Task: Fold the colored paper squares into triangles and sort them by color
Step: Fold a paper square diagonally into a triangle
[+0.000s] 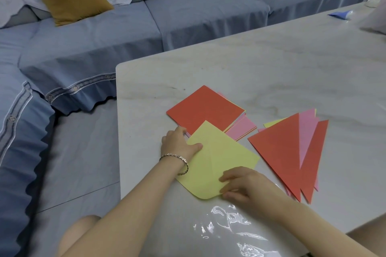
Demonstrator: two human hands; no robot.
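Head view: you have one yellow sheet [219, 152] on the table [250, 64], overlapping the near corner of the stack [204, 108]. Your left hand [179, 144] pins its left edge, with the thumb flat on the paper and the fingers loose beside the stack, gripping nothing. Your right hand [244, 183] pinches the sheet's near corner, which is bent over in a soft roll; the corner itself is hidden under your fingers.

Any print on the blue tube [340, 14] at the far edge is too blurred to read.

One red square tops the stack, and pink and yellow edges poke out at its right, too thin to count. Just right lies the triangle pile [282, 148]: two red triangles on top, pink ones fanned between and under them, and a yellow tip at the back. How many lie beneath is hidden.

One bracelet [177, 159] circles your left wrist. Clear wrap [229, 221] lies crumpled near you.
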